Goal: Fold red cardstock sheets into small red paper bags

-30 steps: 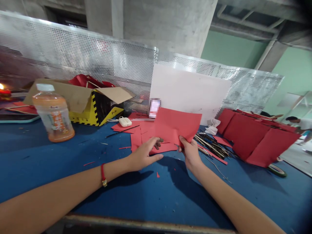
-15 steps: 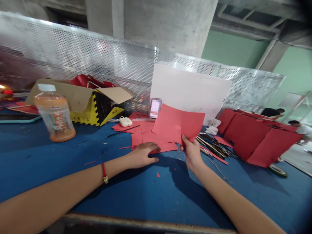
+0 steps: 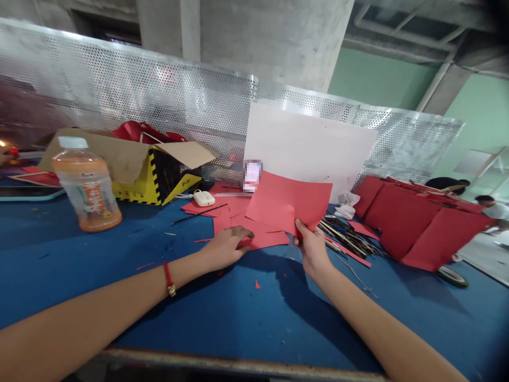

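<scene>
My right hand (image 3: 311, 248) pinches the lower corner of a red paper sheet (image 3: 288, 203) and holds it lifted above the blue table (image 3: 199, 307). My left hand (image 3: 225, 247) rests on the near edge of a pile of red paper sheets (image 3: 238, 223) lying flat on the table, its fingers curled down onto the top sheet. A red cord bracelet sits on my left wrist.
An orange drink bottle (image 3: 86, 185) stands at the left. An open cardboard box (image 3: 131, 159) with yellow-black sides holds red material. White earbud case (image 3: 203, 198), thin dark sticks (image 3: 345, 236), folded red paper stack (image 3: 417, 223), tape roll (image 3: 451, 277), white board (image 3: 308, 148), perforated metal screen behind.
My left hand let go of the lifted sheet and dropped onto the pile on the table, fingers curling. The right hand keeps the sheet raised, shifted slightly.
</scene>
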